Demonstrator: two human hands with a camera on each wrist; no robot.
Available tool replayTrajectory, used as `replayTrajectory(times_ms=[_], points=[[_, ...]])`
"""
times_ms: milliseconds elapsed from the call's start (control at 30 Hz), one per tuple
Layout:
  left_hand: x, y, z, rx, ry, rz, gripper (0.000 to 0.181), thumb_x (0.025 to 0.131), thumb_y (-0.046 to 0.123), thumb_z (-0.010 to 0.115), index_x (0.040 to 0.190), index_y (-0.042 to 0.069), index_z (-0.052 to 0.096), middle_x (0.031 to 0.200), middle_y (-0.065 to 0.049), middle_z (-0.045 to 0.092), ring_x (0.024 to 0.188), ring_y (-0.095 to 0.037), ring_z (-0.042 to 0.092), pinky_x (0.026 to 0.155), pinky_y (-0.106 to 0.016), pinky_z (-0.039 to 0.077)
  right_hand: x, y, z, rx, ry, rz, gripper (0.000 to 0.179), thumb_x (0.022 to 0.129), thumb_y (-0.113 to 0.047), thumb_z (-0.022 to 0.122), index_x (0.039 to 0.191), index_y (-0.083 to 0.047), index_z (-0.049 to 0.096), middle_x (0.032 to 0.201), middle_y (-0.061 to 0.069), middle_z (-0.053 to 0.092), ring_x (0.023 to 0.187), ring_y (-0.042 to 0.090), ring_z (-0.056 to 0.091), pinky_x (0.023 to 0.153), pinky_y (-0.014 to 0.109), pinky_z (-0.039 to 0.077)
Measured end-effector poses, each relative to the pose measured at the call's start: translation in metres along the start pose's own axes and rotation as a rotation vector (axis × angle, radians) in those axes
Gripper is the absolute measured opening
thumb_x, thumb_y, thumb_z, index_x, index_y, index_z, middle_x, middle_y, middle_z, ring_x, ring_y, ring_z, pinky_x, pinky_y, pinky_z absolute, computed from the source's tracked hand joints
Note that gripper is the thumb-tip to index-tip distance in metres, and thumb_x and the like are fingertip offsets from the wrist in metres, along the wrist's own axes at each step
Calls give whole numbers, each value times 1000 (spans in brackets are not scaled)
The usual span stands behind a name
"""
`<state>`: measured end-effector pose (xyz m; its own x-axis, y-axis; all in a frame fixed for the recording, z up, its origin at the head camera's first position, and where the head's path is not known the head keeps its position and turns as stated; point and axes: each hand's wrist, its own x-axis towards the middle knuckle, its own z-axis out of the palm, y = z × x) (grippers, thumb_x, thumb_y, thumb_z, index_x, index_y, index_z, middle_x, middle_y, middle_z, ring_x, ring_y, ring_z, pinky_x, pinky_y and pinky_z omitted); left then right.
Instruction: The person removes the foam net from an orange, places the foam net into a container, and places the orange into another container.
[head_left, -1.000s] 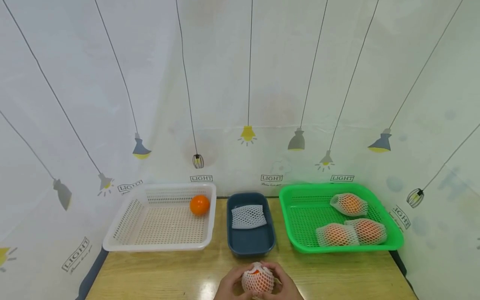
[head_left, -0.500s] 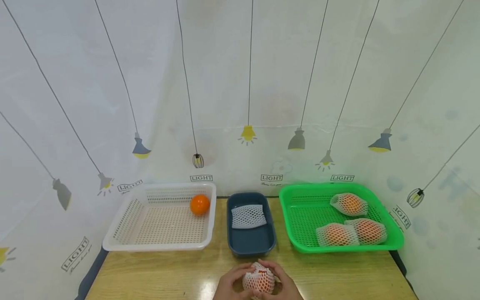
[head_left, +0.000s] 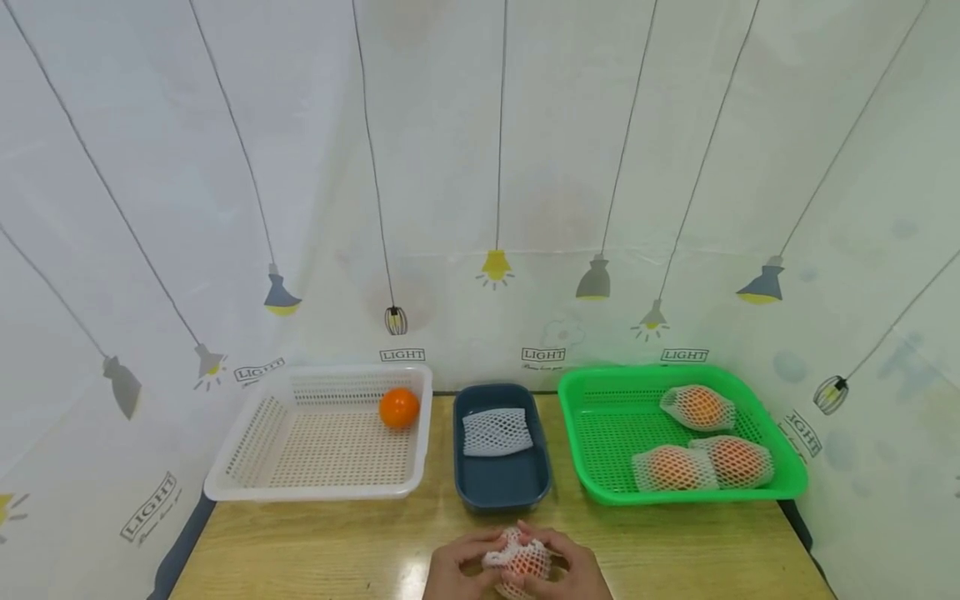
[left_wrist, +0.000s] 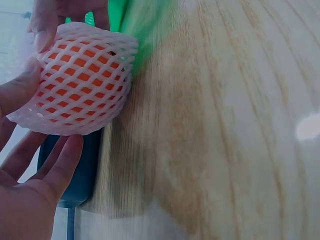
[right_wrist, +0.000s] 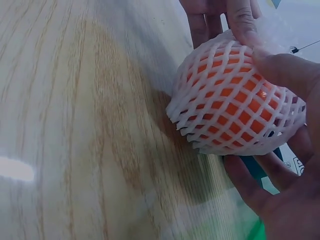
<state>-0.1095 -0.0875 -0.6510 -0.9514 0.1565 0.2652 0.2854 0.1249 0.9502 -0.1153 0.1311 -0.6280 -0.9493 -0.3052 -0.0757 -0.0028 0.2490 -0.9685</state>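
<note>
An orange (head_left: 528, 567) in a white foam net sleeve (left_wrist: 82, 82) is held between both hands, low in the middle of the head view. My left hand (head_left: 459, 570) grips it from the left, thumb in front and fingers around the far side. From the right, my right hand (head_left: 576, 570) grips the same orange with its thumb on the near side. In the right wrist view the net (right_wrist: 230, 100) covers most of the fruit, with its frayed edge facing the table. The hidden side of the sleeve cannot be seen.
Behind the hands stands a dark blue tray (head_left: 501, 493) with a flat foam net (head_left: 497, 432) in it. A white basket (head_left: 322, 492) on the left holds a bare orange (head_left: 399, 408). On the right, a green basket (head_left: 600, 492) holds three netted fruits (head_left: 675, 468).
The netted orange has turned in the hands, and its net has shifted over the top. The thumbs have moved up and inward on it. The baskets and tray stay put.
</note>
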Motion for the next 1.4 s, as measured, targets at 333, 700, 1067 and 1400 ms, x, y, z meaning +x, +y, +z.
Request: replayTrajectory(times_ms=[333,700,1067,1400], points=[[2,5,2,38,62,100,22,77,-8,80,97,3,81,102,-15,77,99,-9,72,78,-23,62,2,9,7,10,196,-223,20,83,-14,84,101,-18,80,115,2,78,103,6,70,84,23,59],[6,3,0,103,91,143,27,77,-5,81,98,12,81,98,-8,79,93,-5,70,65,-25,62,2,10,10,-76,131,-152,51,85,-26,85,133,-22,67,130,2,70,112,2,63,85,25,56],[0,0,-6,-159,-228,-165,58,88,17,82,141,11,60,139,-10,61,120,-9,61,95,-25,55,0,16,0,-69,-47,-44,62,87,-34,83,143,-23,59,144,-1,62,127,-1,55,101,20,47],[-5,-7,-11,-148,-210,-145,39,86,16,83,122,8,73,136,-20,60,114,-4,64,88,-25,59,-3,12,5,-88,21,-53,59,85,-37,83,138,-19,64,135,2,68,117,0,61,93,22,51]])
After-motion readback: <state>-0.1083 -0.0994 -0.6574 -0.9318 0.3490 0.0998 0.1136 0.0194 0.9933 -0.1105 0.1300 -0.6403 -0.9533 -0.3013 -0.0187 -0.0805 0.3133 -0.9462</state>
